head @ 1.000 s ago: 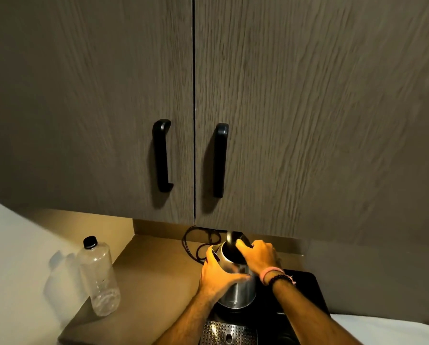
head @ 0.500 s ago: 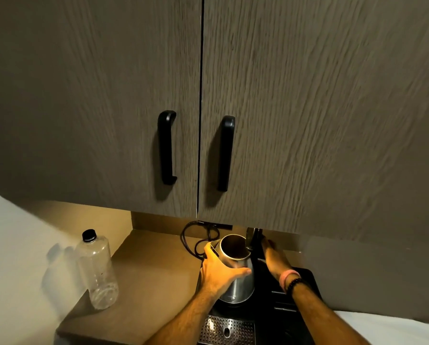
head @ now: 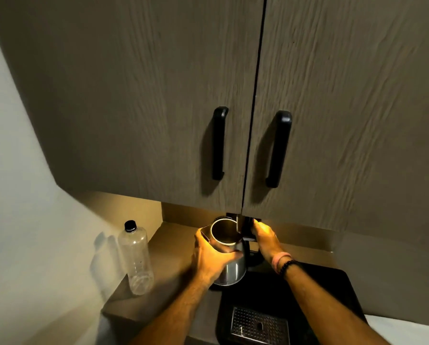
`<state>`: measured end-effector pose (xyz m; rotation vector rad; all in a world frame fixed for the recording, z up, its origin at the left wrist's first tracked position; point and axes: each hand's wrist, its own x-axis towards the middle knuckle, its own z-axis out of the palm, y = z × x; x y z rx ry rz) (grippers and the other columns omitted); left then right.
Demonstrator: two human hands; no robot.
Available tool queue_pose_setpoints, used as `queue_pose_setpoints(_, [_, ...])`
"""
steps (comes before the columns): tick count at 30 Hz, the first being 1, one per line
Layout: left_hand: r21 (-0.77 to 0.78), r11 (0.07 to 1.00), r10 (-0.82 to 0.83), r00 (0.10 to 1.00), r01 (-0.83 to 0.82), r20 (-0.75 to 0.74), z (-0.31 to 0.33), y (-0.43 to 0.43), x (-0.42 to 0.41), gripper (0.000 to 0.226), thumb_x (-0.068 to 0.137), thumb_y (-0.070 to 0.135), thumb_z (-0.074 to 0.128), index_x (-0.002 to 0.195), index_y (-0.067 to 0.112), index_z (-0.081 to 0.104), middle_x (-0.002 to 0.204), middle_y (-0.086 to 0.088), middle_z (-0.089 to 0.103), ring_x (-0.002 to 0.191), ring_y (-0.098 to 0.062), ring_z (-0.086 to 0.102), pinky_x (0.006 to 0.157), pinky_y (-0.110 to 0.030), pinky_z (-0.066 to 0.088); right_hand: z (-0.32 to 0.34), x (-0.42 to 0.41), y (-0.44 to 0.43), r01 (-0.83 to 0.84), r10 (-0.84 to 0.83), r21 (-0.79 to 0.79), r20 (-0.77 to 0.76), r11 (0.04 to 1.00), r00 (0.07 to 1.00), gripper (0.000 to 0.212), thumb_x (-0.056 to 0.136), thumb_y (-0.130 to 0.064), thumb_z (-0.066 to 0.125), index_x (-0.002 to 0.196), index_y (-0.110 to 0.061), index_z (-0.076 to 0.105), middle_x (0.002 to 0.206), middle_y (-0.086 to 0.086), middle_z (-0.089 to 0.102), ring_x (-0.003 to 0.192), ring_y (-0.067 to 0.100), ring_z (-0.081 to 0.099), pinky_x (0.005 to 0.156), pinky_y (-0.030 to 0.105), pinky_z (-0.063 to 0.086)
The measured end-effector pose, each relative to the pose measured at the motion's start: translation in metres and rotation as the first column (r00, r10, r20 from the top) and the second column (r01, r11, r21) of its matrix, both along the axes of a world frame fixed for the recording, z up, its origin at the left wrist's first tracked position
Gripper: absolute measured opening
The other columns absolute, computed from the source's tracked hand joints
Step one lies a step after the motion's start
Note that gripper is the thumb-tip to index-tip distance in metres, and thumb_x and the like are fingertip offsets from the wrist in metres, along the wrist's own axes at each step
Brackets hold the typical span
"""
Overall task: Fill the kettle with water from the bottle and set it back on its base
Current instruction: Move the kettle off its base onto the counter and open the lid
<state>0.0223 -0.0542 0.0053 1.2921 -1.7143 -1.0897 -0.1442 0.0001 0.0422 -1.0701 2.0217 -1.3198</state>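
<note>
Dim counter, left hand gripping open kettle, capped bottle nearby

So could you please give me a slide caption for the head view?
Left hand steadies the open kettle, right hand holds its lid; capped bottle waits.

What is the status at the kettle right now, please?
Left hand gripping kettle body; right hand holding lid open. Bottle capped, upright, apart at left, looks nearly empty. Nothing between them.

No text, label, brand or number can be read on anything here.
</note>
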Motion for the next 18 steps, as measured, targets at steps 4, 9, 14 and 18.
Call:
queue_pose_setpoints(4, [0.043,0.998,0.045,0.999,-0.046,0.029,-0.009,-0.025,0.036,0.141,0.025,0.063,0.09,0.143,0.022,0.024,0.135,-0.003,0.053,0.12,-0.025,0.053,0.09,-0.037,0.049,-0.007,0.038,-0.027,-0.13,0.131,0.035,-0.025,0.991,0.991,0.048,0.101,-0.048,0.039,0.116,-0.01,0.066,0.111,0.018,0.065,0.106,0.033,0.061,0.094,0.044,0.048])
queue_pose_setpoints(9, [0.11,0.992,0.056,0.997,-0.061,0.055,-0.029,-0.041,0.065,0.154,0.023,0.063,0.091,0.149,0.021,0.012,0.141,-0.01,0.048,0.126,-0.031,0.05,0.099,-0.043,0.048,-0.023,0.066,-0.046,-0.183,0.183,0.082,0.003,0.98,0.983,0.048,0.102,-0.039,0.042,0.117,0.002,0.062,0.104,0.018,0.06,0.108,0.039,0.057,0.097,0.045,0.045])
queue_pose_setpoints(14, [0.158,0.985,0.064,0.995,-0.075,0.074,-0.05,-0.048,0.081,0.16,0.022,0.064,0.092,0.15,0.017,0.009,0.142,-0.012,0.049,0.128,-0.032,0.049,0.103,-0.044,0.046,-0.038,0.08,-0.058,-0.236,0.234,0.147,0.026,0.961,0.972,0.046,0.103,-0.037,0.04,0.124,-0.001,0.059,0.118,0.017,0.06,0.119,0.035,0.053,0.1,0.038,0.04])
queue_pose_setpoints(18, [0.179,0.981,0.065,0.995,-0.077,0.073,-0.057,-0.048,0.087,0.161,0.02,0.064,0.092,0.151,0.016,0.011,0.144,-0.01,0.047,0.131,-0.032,0.046,0.106,-0.046,0.043,-0.048,0.085,-0.062,-0.255,0.254,0.183,0.03,0.95,0.967,0.046,0.102,-0.044,0.038,0.12,-0.007,0.059,0.106,0.005,0.059,0.102,0.025,0.056,0.095,0.036,0.043])
